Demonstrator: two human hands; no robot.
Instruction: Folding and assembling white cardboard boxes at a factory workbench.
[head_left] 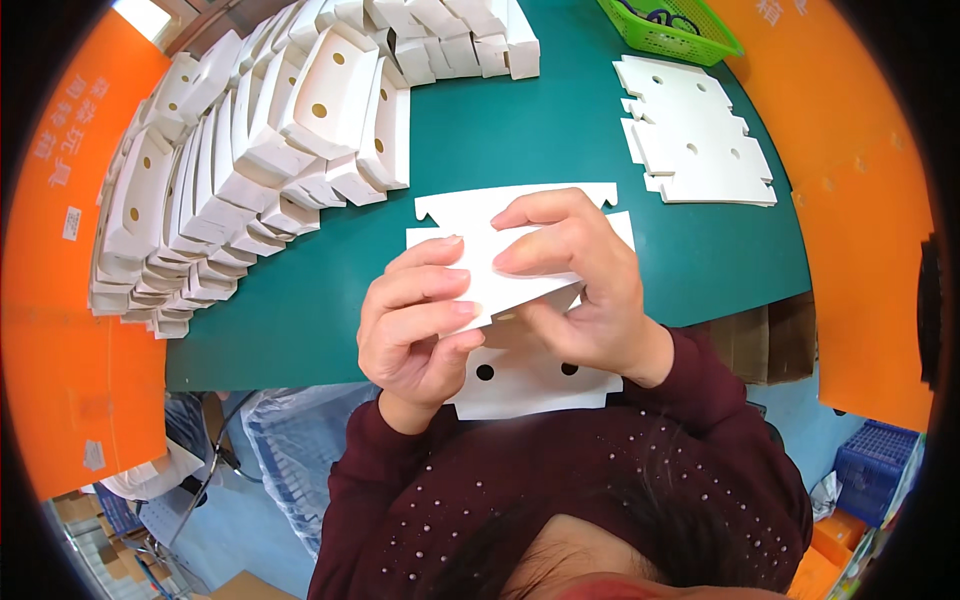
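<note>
Item in hand: one die-cut white card blank point(488, 290), partly folded, at the dial's centre over the bench's point(480, 120) near edge; lower panel with two round holes toward 6 o'clock.
Left hand point(405, 325): at the blank's 8 o'clock; fingers narrow, pinching the raised flap, thumb near its lower edge.
Right hand point(605, 285): at 2 o'clock; fingers narrow, two on the flap's upper face, thumb beneath.
Handling, judged: light, fairly stiff in the flat, yielding at creases; smooth, perhaps slightly slippery; tabs and corners likely to bend or tear.
Best hold, judged: broad panels beside a crease, fingers one side and thumb the other; narrow tabs to be spared.
Flat stock: pile of white card blanks point(700, 140), 1 to 2 o'clock, holes and notched edges visible.
Folded stock: stacked white card trays point(325, 95), 10 to 11 o'clock.
Container: green plastic basket point(675, 42), 1 o'clock.
</note>
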